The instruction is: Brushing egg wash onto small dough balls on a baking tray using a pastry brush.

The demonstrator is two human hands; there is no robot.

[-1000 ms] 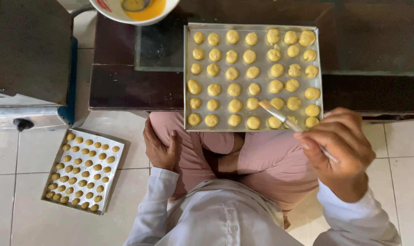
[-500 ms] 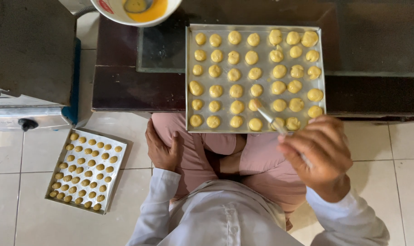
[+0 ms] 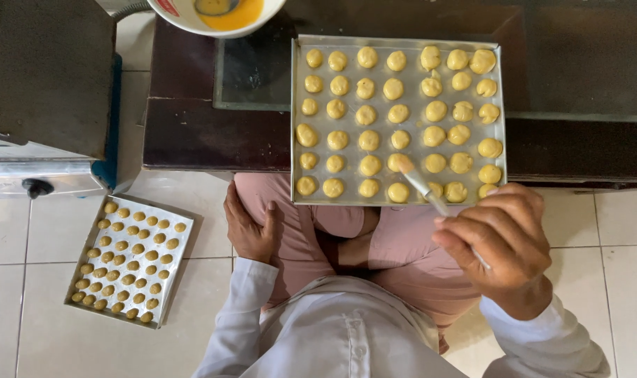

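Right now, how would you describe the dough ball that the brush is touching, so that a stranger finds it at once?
Start at the metal tray on the dark low table, not the tray on the floor. Go to the second row from the near edge. The dough ball sits about midway along it; it alone has the tip of the brush, held in the right hand, on it.
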